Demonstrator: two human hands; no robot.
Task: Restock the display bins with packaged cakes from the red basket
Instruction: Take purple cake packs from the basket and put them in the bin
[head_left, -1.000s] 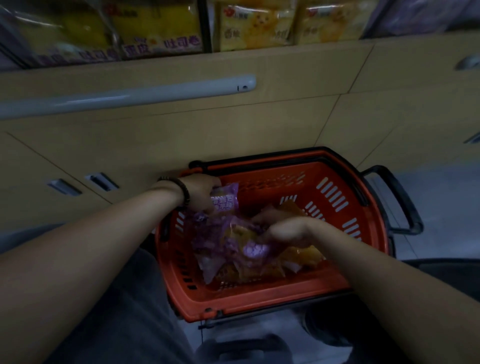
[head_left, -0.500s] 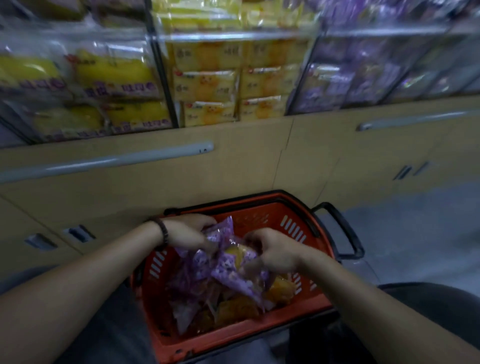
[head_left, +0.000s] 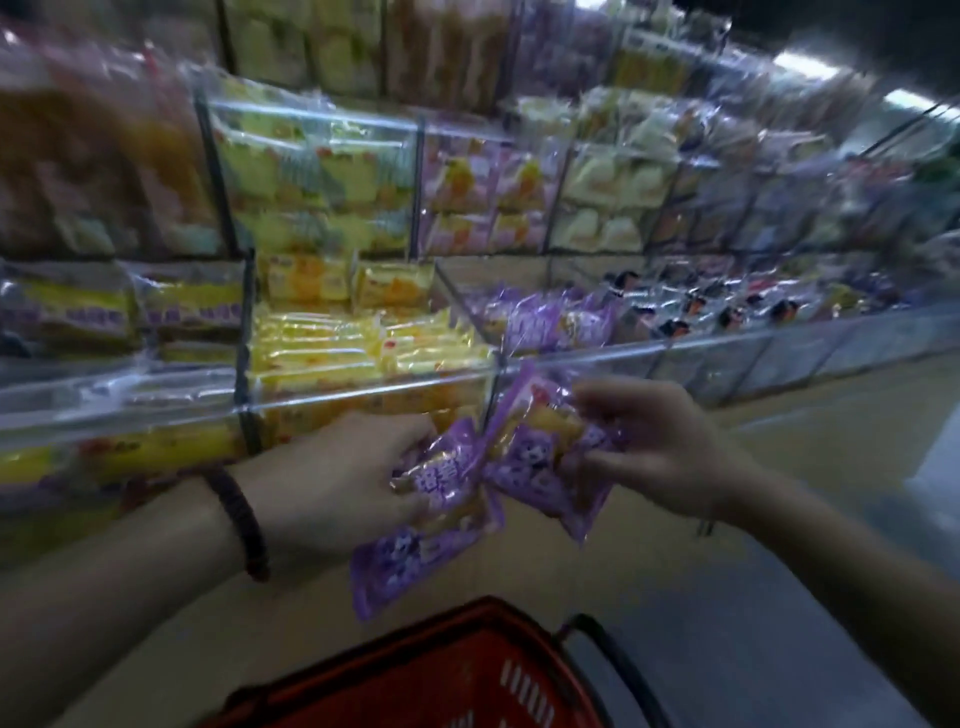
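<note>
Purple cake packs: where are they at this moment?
Head view, centre: the purple cake packs are held between the left hand and right hand, above the red basket, in front of the clear bin of similar packs.

1. Basket (head_left: 467, 675) sat at bottom centre, beneath both hands, with its handle (head_left: 615, 657) on its right side.
2. Left hand (head_left: 337, 478) and right hand (head_left: 670, 447) held a cluster of packaged cakes (head_left: 519, 457) between them, above the basket and before the lower tier of bins (head_left: 727, 345).
3. Middle bin (head_left: 571, 358), directly behind the cluster, contained similar packets (head_left: 550, 319); the left bin (head_left: 363, 391) beside it held stacked packets (head_left: 322, 343).
4. Upper tier of bins (head_left: 311, 113) stood above and behind the lower tier.
5. Cabinet front (head_left: 530, 566) lay below the bins, behind the basket.
</note>
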